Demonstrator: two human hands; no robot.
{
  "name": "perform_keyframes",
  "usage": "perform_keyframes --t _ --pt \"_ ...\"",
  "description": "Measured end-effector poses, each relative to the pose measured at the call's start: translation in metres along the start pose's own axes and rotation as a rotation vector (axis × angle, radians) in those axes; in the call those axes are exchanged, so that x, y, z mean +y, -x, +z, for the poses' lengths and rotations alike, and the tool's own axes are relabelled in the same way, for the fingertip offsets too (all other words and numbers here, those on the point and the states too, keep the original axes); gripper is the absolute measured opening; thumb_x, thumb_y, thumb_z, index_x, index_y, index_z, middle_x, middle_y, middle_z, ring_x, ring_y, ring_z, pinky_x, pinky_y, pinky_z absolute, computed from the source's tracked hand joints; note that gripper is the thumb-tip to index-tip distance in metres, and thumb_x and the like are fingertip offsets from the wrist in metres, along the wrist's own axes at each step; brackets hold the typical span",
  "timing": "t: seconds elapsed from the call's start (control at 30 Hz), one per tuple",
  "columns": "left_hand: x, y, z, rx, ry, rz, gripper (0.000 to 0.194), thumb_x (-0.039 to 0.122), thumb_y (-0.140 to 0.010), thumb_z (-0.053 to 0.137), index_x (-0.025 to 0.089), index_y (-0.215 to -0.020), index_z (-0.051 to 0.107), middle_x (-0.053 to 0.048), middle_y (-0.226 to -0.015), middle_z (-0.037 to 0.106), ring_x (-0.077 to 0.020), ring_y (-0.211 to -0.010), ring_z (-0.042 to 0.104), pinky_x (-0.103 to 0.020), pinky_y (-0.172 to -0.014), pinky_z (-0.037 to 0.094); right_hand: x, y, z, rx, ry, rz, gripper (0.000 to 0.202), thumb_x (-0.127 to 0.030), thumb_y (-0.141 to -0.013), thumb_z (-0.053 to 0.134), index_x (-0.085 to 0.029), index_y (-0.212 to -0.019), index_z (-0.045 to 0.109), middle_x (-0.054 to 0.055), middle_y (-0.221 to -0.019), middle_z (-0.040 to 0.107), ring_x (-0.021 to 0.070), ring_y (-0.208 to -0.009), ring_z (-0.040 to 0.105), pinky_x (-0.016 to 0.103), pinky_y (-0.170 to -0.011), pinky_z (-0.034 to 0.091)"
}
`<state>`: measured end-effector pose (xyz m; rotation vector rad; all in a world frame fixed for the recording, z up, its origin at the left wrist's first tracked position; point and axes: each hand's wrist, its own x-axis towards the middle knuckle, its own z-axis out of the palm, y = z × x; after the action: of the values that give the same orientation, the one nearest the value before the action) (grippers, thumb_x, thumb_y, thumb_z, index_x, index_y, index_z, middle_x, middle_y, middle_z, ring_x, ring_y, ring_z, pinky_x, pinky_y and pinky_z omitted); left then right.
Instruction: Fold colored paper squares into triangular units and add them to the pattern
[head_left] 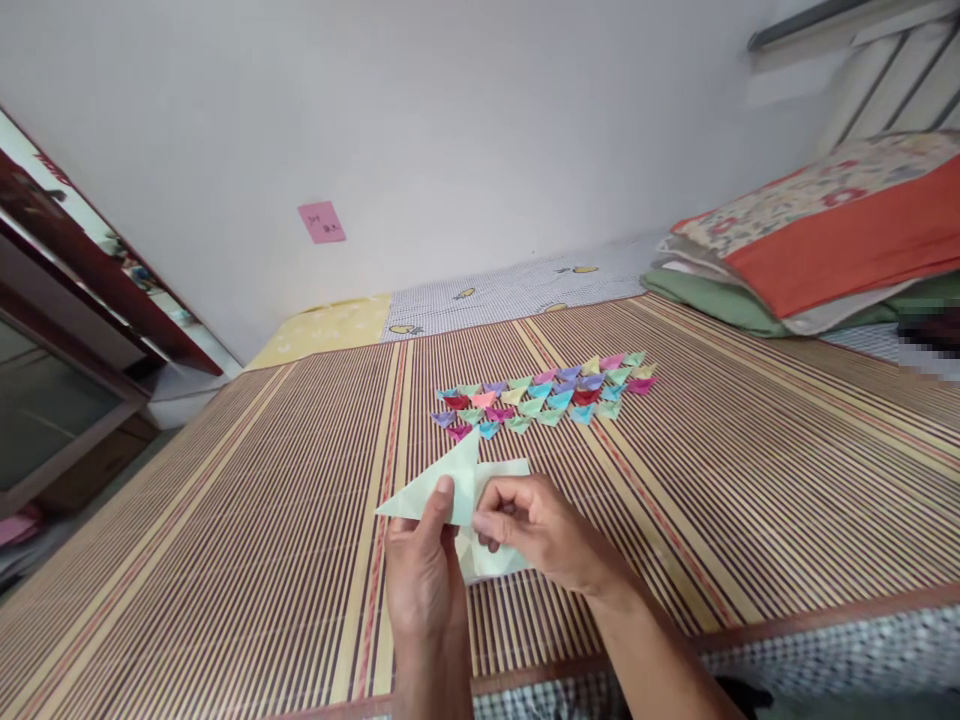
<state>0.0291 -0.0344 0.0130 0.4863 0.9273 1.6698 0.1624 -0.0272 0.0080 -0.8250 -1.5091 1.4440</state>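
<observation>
Pale green folded paper is sitting in the left hand, one sharp corner pointing left past the fingers and another pointing up and away. The left hand is closing on its lower edge, thumb pressing flat on the upper face and fingers supporting underneath. Further right, light green sheets are lying on the striped mat, partly hidden by both hands. The right hand is hanging over these sheets, fingers curling inward, thumb and forefinger nearly meeting at the folded paper's right edge; whether they are gripping it cannot be told. Beyond the hands, and extending to the right, small multicoloured folded pieces are standing in close rows on the mat. At far right, stacked bedding is resting near the wall.
</observation>
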Motion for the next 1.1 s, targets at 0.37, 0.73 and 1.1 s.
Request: perform_keyframes --t 0.37,0.73,1.1 --pt "-0.008 0.015 0.002 -0.135 -0.349 0.165 0.027 0.038 -0.072 0.089 0.014 -0.083 0.082 -0.005 -0.071 0.076 -0.025 -0.067 0.075 -0.031 -0.061 0.061 -0.001 -0.005 0.015 0.538 -0.07 -0.055 0.043 -0.054 -0.083 0.076 -0.016 -0.066 0.064 -0.003 -0.056 0.052 0.0111 -0.052 0.045 0.022 -0.046 0.036" --pt "-0.014 0.017 0.011 -0.163 -0.243 0.078 0.028 0.037 -0.07 0.09 0.014 -0.084 0.083 -0.008 -0.076 0.079 -0.0237 -0.064 0.073 -0.032 -0.063 0.06 0.008 -0.007 0.009 0.528 -0.552 0.014 0.035 -0.056 -0.085 0.077 -0.021 -0.092 0.074 0.003 -0.073 0.07 0.0185 -0.063 0.065 0.027 -0.056 0.051" --pt "-0.004 0.015 0.006 -0.276 -0.391 0.108 0.027 0.039 -0.074 0.088 0.014 -0.074 0.077 -0.003 -0.065 0.066 -0.0157 -0.057 0.06 -0.024 -0.054 0.049 -0.001 -0.004 0.006 0.28 -0.636 0.077 0.026 -0.036 -0.071 0.091 -0.019 -0.083 0.076 0.003 -0.077 0.077 0.0201 -0.07 0.073 0.032 -0.072 0.057"
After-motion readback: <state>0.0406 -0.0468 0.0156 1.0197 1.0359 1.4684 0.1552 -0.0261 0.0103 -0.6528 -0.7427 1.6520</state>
